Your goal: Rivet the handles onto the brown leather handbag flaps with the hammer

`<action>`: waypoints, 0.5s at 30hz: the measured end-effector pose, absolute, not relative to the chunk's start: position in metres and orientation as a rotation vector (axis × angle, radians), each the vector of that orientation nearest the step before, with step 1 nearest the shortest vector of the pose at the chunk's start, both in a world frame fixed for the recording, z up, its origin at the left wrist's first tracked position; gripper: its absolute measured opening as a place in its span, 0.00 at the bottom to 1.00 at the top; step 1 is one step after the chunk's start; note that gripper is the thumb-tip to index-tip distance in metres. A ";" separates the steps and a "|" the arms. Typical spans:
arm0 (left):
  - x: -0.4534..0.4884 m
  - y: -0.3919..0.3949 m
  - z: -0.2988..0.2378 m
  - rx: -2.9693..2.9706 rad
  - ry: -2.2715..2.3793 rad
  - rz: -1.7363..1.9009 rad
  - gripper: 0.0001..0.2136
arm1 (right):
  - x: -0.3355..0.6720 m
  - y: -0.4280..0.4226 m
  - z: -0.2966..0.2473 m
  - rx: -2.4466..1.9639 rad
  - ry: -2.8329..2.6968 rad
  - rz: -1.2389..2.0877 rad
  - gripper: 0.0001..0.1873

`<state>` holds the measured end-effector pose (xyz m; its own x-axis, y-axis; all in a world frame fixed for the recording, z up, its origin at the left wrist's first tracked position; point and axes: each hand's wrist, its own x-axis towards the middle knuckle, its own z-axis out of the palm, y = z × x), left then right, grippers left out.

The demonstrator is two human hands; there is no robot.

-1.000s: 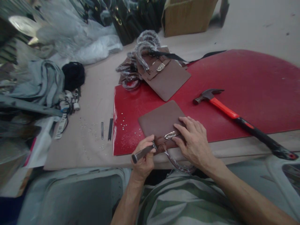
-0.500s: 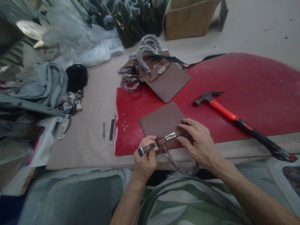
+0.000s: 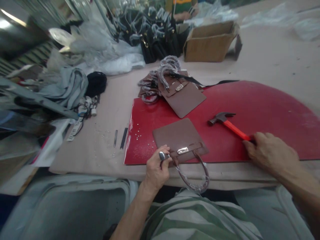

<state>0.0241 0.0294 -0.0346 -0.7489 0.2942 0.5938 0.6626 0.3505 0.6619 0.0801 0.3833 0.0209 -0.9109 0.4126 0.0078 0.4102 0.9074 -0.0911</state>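
A brown handbag [image 3: 176, 136] lies flat on the red mat [image 3: 262, 106], its wrapped handle [image 3: 193, 178] hanging over the table's front edge and a silver clasp [image 3: 182, 150] on its strap. My left hand [image 3: 157, 168] is closed round a short metal punch [image 3: 163, 155] standing upright on the bag's left end by the strap. My right hand [image 3: 271, 151] is on the mat to the right, fingers wrapped round the handle of a hammer [image 3: 231, 126] with an orange shaft. The hammer's head still rests on the mat.
More brown handbags [image 3: 175, 90] with wrapped handles are piled at the mat's far left corner. A cardboard box [image 3: 211, 41] and black bags [image 3: 155, 40] stand behind. Small rivets [image 3: 137, 131], two dark metal rods [image 3: 120, 137], cloth and clutter lie to the left.
My right hand left the bag's clasp and moved right to grip the hammer's handle. My left hand turned the punch from slanted to upright. The view tilted up.
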 end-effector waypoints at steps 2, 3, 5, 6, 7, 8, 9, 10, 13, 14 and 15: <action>0.024 0.029 -0.036 -0.822 -2.248 -1.378 0.08 | 0.079 0.380 0.027 -0.706 -3.036 0.616 0.16; 0.024 0.029 -0.036 -0.810 -2.249 -1.386 0.08 | 0.080 0.377 0.030 -0.719 -3.008 0.875 0.17; 0.025 0.029 -0.038 -0.785 -2.252 -1.399 0.08 | 0.084 0.368 0.037 -0.707 -2.899 1.398 0.16; 0.025 0.029 -0.039 -0.776 -2.257 -1.403 0.09 | 0.086 0.361 0.042 -0.686 -2.822 1.649 0.16; 0.026 0.029 -0.040 -0.771 -2.264 -1.406 0.09 | 0.089 0.353 0.047 -0.670 -2.729 1.861 0.15; 0.026 0.029 -0.040 -0.770 -2.269 -1.407 0.10 | 0.092 0.344 0.053 -0.666 -2.628 2.019 0.15; 0.026 0.029 -0.040 -0.774 -2.269 -1.408 0.11 | 0.095 0.334 0.060 -0.664 -2.529 2.135 0.15; 0.026 0.030 -0.039 -0.780 -2.267 -1.408 0.11 | 0.098 0.323 0.067 -0.649 -2.470 2.158 0.16; 0.026 0.031 -0.036 -0.794 -2.265 -1.408 0.11 | 0.106 0.291 0.094 -0.421 -2.556 1.697 0.23; 0.026 0.031 -0.035 -0.796 -2.267 -1.404 0.10 | 0.107 0.282 0.102 -0.296 -2.620 1.429 0.24; 0.027 0.032 -0.034 -0.799 -2.269 -1.397 0.10 | 0.108 0.275 0.108 -0.143 -2.665 1.148 0.24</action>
